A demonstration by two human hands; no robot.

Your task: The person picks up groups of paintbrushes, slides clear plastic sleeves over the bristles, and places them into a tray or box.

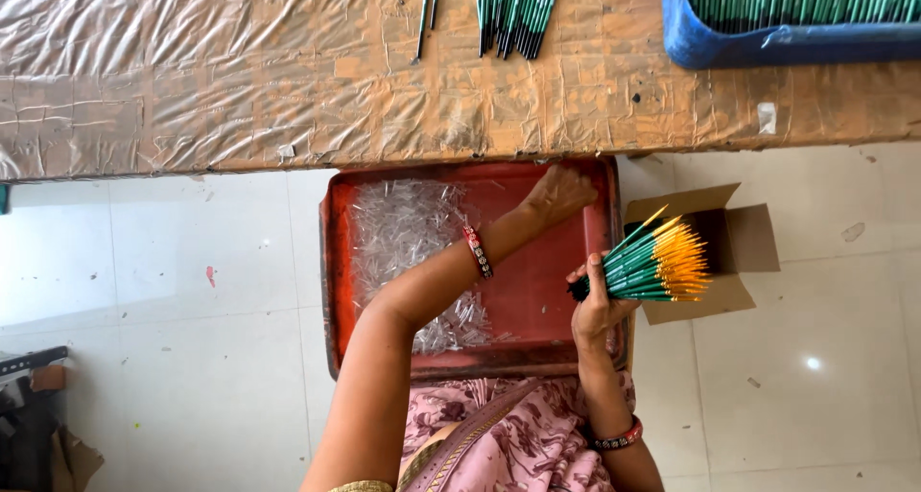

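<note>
Here the right hand has its grip closed round the brush bundle, tips fanning rightward.

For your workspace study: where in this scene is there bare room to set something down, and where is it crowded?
Free: the table left of the loose brushes, and the red tray right of the clear caps. Crowded: the blue bin at the table's right end, and the box beside the right hand with its bundle.
</note>
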